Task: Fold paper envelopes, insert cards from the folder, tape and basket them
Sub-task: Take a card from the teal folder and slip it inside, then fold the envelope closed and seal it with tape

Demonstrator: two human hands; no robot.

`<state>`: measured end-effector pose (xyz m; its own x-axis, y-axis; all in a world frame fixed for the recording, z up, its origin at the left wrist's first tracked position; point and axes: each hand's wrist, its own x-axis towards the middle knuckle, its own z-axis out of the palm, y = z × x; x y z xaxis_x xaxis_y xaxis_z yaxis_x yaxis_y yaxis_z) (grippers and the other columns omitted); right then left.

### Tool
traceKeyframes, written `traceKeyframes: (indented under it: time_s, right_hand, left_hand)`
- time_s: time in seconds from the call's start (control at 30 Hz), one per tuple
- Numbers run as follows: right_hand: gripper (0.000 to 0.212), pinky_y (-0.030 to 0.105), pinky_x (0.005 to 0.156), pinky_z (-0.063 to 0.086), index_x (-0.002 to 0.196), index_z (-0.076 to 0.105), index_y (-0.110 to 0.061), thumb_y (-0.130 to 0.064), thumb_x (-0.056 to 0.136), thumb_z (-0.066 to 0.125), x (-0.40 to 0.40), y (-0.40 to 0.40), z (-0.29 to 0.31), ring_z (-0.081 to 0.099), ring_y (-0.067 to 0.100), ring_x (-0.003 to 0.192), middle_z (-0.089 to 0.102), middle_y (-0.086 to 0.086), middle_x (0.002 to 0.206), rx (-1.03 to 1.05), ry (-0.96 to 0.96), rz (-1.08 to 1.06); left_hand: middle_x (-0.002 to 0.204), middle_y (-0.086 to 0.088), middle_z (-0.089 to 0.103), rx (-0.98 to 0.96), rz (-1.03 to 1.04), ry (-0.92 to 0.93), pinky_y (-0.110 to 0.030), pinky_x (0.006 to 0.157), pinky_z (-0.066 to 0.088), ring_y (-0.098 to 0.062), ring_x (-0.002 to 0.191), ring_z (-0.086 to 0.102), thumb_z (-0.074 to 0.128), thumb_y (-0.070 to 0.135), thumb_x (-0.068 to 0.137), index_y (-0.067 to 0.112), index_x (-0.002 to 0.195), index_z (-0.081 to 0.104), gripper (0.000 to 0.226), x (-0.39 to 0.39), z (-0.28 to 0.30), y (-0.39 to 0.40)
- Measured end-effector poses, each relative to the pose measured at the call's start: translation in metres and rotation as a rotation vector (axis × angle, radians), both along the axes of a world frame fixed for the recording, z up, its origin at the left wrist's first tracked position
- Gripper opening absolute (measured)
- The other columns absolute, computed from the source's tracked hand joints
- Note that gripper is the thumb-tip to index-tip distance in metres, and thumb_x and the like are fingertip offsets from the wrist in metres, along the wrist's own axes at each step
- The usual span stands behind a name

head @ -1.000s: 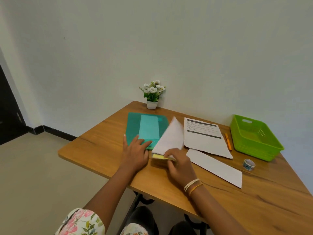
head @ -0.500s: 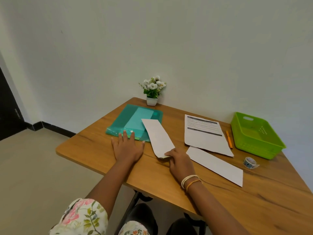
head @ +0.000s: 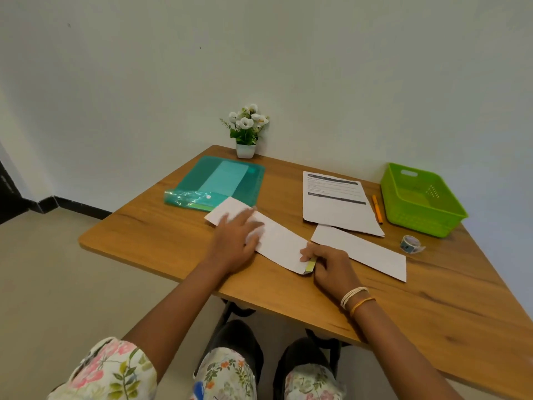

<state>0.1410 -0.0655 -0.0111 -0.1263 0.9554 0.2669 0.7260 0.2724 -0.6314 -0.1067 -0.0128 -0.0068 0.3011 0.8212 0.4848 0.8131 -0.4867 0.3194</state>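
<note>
A folded white envelope (head: 271,241) lies flat and slanted on the wooden worktop (head: 161,235), near the front edge. The left hand (head: 235,243) rests on the far half of the envelope with its fingers straight and spread, pressing the paper down. The right hand (head: 331,267) is at the near end of the envelope. Its fingers are curled, and they seem to pinch a yellow card (head: 310,266) that sticks out of the open end of the envelope, though the card is small here and the grip is not fully clear. This wrist carries white and orange bands.

Behind the envelope lies a teal folder (head: 225,180), its near flap open; the far corner of the envelope touches or overlaps the folder's near edge. A second envelope (head: 363,251) lies flat just to the right of the right hand. Beyond it lies a printed sheet (head: 334,203), and an orange pen (head: 377,209) lies between the sheet and a green basket (head: 421,223). The basket stands at the right edge of the worktop. A roll of tape (head: 411,243) sits in front of the basket. A small pot of white flowers (head: 246,129) stands at the far edge, against the wall.
</note>
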Motion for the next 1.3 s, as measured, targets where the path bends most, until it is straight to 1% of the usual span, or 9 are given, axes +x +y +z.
traceKeyframes:
  time_s: [0.2,0.3,0.37,0.53,0.7,0.8,0.93,1.07,1.3]
  right_hand:
    - [0.041,0.023,0.100,0.045,0.102,0.073,-0.023,0.007,0.086,0.049,0.012,-0.013,0.011,0.055,0.001,0.111,0.067,-0.007,0.118,-0.063,0.028,0.030]
    - [0.031,0.022,0.089,0.051,0.100,0.072,-0.019,0.001,0.089,0.051,0.023,0.000,0.026,0.060,0.004,0.096,0.067,-0.006,0.102,0.035,0.111,-0.216]
    - [0.029,0.028,0.095,0.047,0.112,0.066,-0.017,-0.006,0.089,0.053,0.039,0.020,0.034,0.058,0.016,0.109,0.064,0.001,0.115,0.019,0.026,-0.347]
    - [0.087,0.044,0.105,0.040,0.144,0.033,-0.014,-0.055,0.076,0.068,0.077,0.057,0.039,0.039,0.031,0.132,0.038,0.014,0.146,-0.394,-0.391,-0.421]
    - [0.094,0.036,0.085,0.050,0.130,0.045,-0.016,-0.073,0.060,0.070,0.082,0.061,0.044,0.053,0.025,0.112,0.054,0.010,0.126,-0.496,-0.527,-0.408]
    - [0.077,0.025,0.061,0.038,0.111,0.049,-0.014,-0.068,0.062,0.073,0.080,0.053,0.049,0.052,0.017,0.086,0.056,0.003,0.097,-0.572,-0.441,-0.389]
    - [0.075,0.025,0.072,0.045,0.129,0.053,-0.010,-0.056,0.072,0.073,0.080,0.038,0.050,0.057,0.024,0.106,0.058,0.010,0.128,-0.555,-0.331,-0.371]
    - [0.042,0.022,0.064,0.044,0.121,0.062,-0.010,-0.037,0.089,0.062,0.078,0.016,0.064,0.057,0.020,0.089,0.063,0.011,0.119,-0.534,-0.040,-0.316]
    - [0.038,0.039,0.085,0.054,0.113,0.064,-0.009,-0.034,0.084,0.069,0.063,-0.001,0.063,0.064,0.027,0.095,0.067,0.013,0.111,-0.673,0.240,-0.335]
  left_hand:
    - [0.155,0.008,0.031,-0.268,-0.035,0.166,-0.057,0.116,-0.007,-0.014,0.146,0.018,0.029,0.067,0.091,0.041,0.140,0.041,0.057,0.057,-0.002,-0.021]
    - [0.155,0.005,0.031,-0.278,-0.010,0.245,-0.059,0.115,-0.008,-0.021,0.147,0.017,0.027,0.078,0.084,0.038,0.140,0.042,0.070,0.074,-0.004,-0.021]
    - [0.157,0.003,0.028,-0.300,-0.004,0.260,-0.060,0.115,-0.004,-0.026,0.147,0.017,0.031,0.082,0.079,0.036,0.139,0.039,0.076,0.081,-0.003,-0.020]
    - [0.160,0.002,0.018,-0.374,-0.054,0.267,-0.059,0.115,0.002,-0.027,0.148,0.010,0.044,0.078,0.078,0.034,0.140,0.033,0.077,0.085,-0.001,-0.011]
    - [0.160,0.003,0.017,-0.393,-0.098,0.187,-0.058,0.117,0.000,-0.020,0.148,0.009,0.049,0.071,0.082,0.037,0.139,0.038,0.067,0.079,0.000,-0.002]
    - [0.154,0.005,0.032,-0.297,-0.166,0.050,-0.056,0.118,0.004,-0.014,0.144,0.021,0.058,0.059,0.083,0.036,0.129,0.054,0.051,0.077,0.000,-0.008]
    - [0.130,0.006,0.061,-0.189,-0.221,-0.033,-0.043,0.119,0.018,-0.008,0.127,0.047,0.064,0.038,0.086,0.026,0.105,0.072,0.024,0.078,0.002,-0.015]
    - [0.113,0.005,0.070,-0.242,-0.174,-0.078,-0.026,0.092,0.050,-0.008,0.102,0.061,0.065,0.030,0.088,0.019,0.105,0.073,0.022,0.081,0.006,-0.019]
    - [0.113,-0.001,0.069,-0.257,-0.128,-0.088,-0.019,0.083,0.049,-0.010,0.098,0.062,0.066,0.028,0.088,0.015,0.109,0.071,0.025,0.083,0.010,-0.022]
